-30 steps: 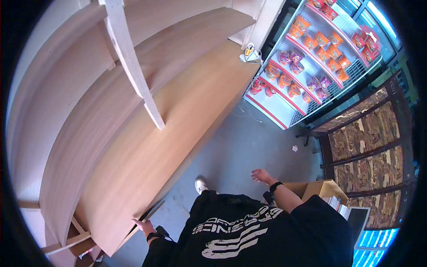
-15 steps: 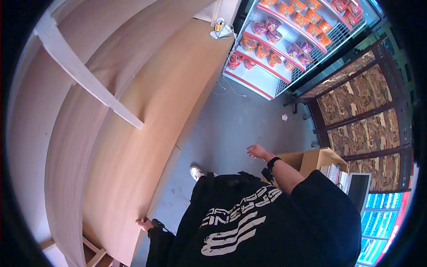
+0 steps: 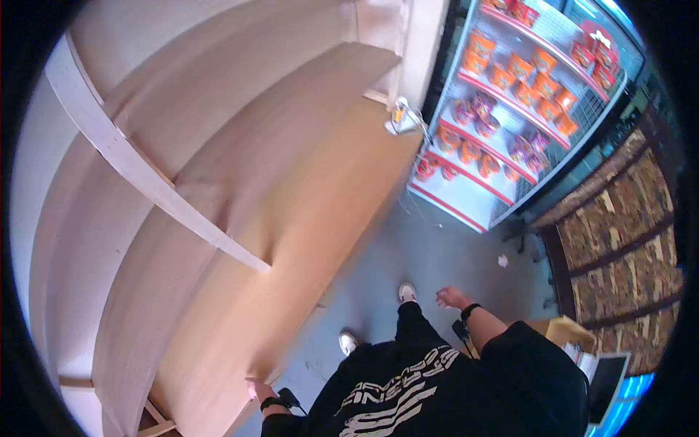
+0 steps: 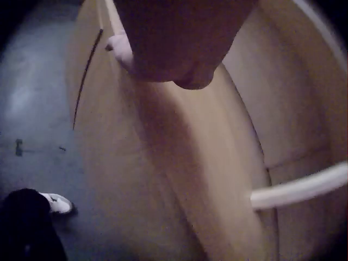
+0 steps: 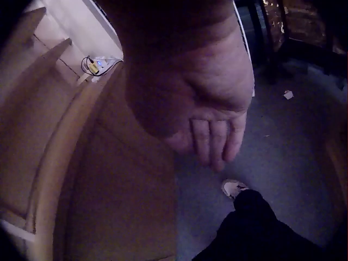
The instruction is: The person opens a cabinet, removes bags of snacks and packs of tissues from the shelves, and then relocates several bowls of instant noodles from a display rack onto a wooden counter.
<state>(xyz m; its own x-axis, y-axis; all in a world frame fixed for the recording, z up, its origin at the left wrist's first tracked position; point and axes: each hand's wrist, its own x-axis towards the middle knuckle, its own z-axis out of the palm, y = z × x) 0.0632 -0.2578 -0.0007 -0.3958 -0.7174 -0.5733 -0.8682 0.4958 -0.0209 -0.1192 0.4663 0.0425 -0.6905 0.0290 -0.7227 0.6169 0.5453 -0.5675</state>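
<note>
My left hand (image 3: 255, 390) rests at the front edge of a long wooden counter (image 3: 313, 211), near its close end. In the left wrist view the dark underside of that hand (image 4: 179, 65) hangs over the counter edge, and most of its fingers are hidden. Out over the floor, my right hand (image 3: 453, 297) hangs beside the body with nothing in it. The right wrist view shows its palm (image 5: 212, 81), the fingers (image 5: 217, 138) loosely bent and apart from any object.
Curved wooden shelving (image 3: 182, 211) rises behind the counter, with a pale upright post (image 3: 145, 178) in front. A power strip (image 3: 402, 125) lies at the far end. Beyond stands a rack (image 3: 466, 204) of packaged cups. A cardboard box (image 3: 564, 331) and a folding screen (image 3: 619, 226) are at right.
The view swung one way and back. My left hand moved forward along the counter edge, away from a dark strip seen there earlier. A second shoe has come into view; my right hand still hangs.
</note>
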